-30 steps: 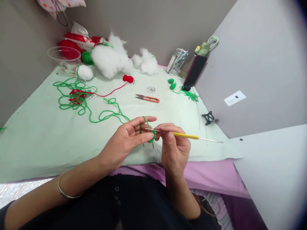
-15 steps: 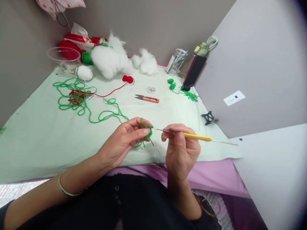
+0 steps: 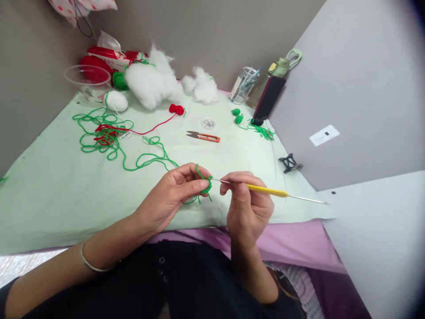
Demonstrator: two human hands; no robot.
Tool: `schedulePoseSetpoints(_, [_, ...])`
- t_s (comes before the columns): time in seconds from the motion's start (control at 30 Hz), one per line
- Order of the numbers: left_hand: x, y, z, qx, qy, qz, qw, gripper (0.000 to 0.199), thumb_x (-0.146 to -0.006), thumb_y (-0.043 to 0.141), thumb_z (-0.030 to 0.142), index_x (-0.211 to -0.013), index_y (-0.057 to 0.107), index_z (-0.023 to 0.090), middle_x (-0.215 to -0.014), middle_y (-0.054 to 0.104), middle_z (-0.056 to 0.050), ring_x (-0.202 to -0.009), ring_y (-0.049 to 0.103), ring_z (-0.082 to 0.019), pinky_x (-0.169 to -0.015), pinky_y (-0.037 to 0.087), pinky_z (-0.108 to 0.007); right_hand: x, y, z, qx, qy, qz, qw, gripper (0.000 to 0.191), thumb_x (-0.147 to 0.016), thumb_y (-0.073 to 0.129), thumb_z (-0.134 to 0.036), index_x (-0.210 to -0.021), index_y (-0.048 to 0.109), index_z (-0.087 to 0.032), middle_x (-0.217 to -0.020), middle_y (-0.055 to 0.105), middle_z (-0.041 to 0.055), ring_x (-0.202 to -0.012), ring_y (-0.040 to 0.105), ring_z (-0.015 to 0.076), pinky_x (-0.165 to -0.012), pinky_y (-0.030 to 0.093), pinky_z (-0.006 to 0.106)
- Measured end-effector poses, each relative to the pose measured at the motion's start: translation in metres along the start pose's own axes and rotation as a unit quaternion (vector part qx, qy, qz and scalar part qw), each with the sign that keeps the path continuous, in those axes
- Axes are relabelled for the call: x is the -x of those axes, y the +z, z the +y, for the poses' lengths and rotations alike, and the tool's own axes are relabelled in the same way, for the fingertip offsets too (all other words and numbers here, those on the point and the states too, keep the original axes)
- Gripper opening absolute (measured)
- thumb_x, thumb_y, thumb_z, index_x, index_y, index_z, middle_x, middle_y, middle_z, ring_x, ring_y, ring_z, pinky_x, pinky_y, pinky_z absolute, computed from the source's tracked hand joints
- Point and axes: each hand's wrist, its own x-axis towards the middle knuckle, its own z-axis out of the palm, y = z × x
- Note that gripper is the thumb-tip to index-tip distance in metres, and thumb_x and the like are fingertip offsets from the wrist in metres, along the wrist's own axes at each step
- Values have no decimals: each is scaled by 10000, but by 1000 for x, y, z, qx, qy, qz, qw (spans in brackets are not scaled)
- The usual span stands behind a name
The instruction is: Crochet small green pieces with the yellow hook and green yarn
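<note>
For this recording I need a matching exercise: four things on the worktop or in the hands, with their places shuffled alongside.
Things
1. slim metal crochet hook with a yellow handle
2. small curved green crocheted yarn piece
3. orange-handled metal thread snips
4. clear plastic cup of thin sticks

Places
A. pinched in the left hand
B. standing upright, left of the dark rectangular panel
C. held in the right hand
D. lying flat on the pale green cloth

Right pairs: 1-C, 2-A, 3-D, 4-B
</note>
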Motion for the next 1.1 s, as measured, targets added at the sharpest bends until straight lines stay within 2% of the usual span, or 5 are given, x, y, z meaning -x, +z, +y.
schedulePoseSetpoints(0.13, [1, 1, 0, 3, 13, -28, 1000, 196, -804, 871, 242, -967, 771, 201, -792, 670, 13, -766, 598, -129, -733, 454, -254, 2, 3, 1, 2, -18, -26, 1000, 168, -1026, 610, -225, -1004, 770, -270, -883, 716, 15, -710, 639, 139, -615, 528, 321])
schedulePoseSetpoints(0.27, [2, 1, 1, 3, 9, -36, 999, 421, -806, 870, 206, -1202, 727, 205, -802, 688, 28, -780, 637, -128, -785, 481, -261, 4, 3, 2, 22, -26, -51, 998, 163, -1025, 611, -252, -1016, 773, -274, -911, 740, 29, -772, 674, 166, -644, 570, 343])
schedulePoseSetpoints(0.5, [1, -1, -1, 3, 15, -38, 999, 686, -807, 855, 166, -1444, 604, 202, -837, 717, 19, -862, 692, -165, -871, 511, -303, 6, 2, 5, 28, -30, -50, 998, 166, -1019, 623, -259, -1037, 784, -291, -934, 770, 35, -862, 706, 191, -677, 595, 356])
schedulePoseSetpoints(0.9, [2, -4, -1, -15, 40, -32, 999, 528, -847, 825, 177, -1355, 688, 228, -886, 663, 27, -830, 638, -127, -819, 495, -262, 1, -1, 8, -89, 75, -17, 993, 160, -1037, 606, -305, -971, 741, -250, -905, 785, 12, -673, 675, 123, -632, 568, 289])
schedulePoseSetpoints(1.1, [3, -6, -2, -40, 44, -29, 998, 477, -874, 807, 203, -1339, 705, 234, -876, 660, 23, -830, 613, -124, -800, 482, -256, 0, -6, 3, -66, 52, -53, 995, 195, -1067, 541, -292, -994, 716, -244, -908, 776, 14, -684, 696, 129, -639, 591, 301])
